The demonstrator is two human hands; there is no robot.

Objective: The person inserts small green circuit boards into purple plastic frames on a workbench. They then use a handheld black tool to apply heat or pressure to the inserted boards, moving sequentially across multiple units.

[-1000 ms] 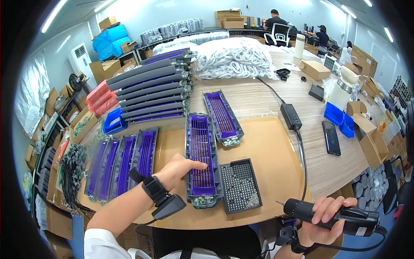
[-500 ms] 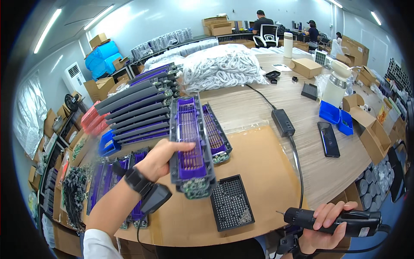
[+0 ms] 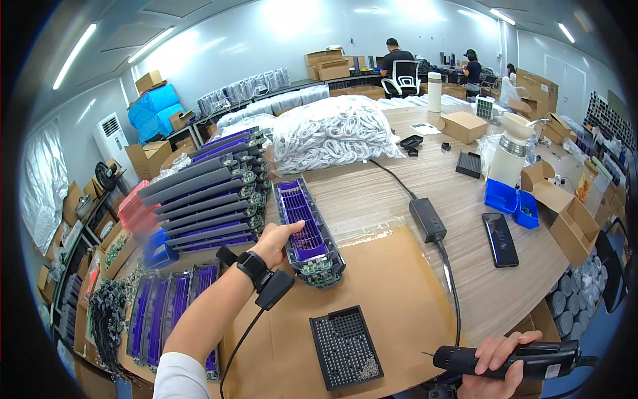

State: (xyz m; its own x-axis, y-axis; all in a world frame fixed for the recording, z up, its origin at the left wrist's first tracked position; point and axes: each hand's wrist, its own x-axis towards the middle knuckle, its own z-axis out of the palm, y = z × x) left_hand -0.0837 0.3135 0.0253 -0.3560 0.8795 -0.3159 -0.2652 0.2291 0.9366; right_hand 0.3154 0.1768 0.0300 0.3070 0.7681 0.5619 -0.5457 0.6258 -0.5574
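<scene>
My left hand grips the near left part of a long grey housing with a purple slatted insert and a green circuit board at its near end. The thumb lies over the purple slats. In my right hand is a black electric screwdriver, its thin bit pointing left and its cable trailing off to the right. Between the hands, a black perforated screw tray rests on the cardboard sheet, with small screws gathered in its near right corner.
Similar housings are stacked at the left, and several more lie nearer me. Bundled white cables sit at the back. A black power adapter, a phone and blue bins occupy the right side. Two people work far behind.
The held housing has moved away from me and down onto a similar housing's place, covering it from view. My right hand with the screwdriver has shifted slightly left and down.
</scene>
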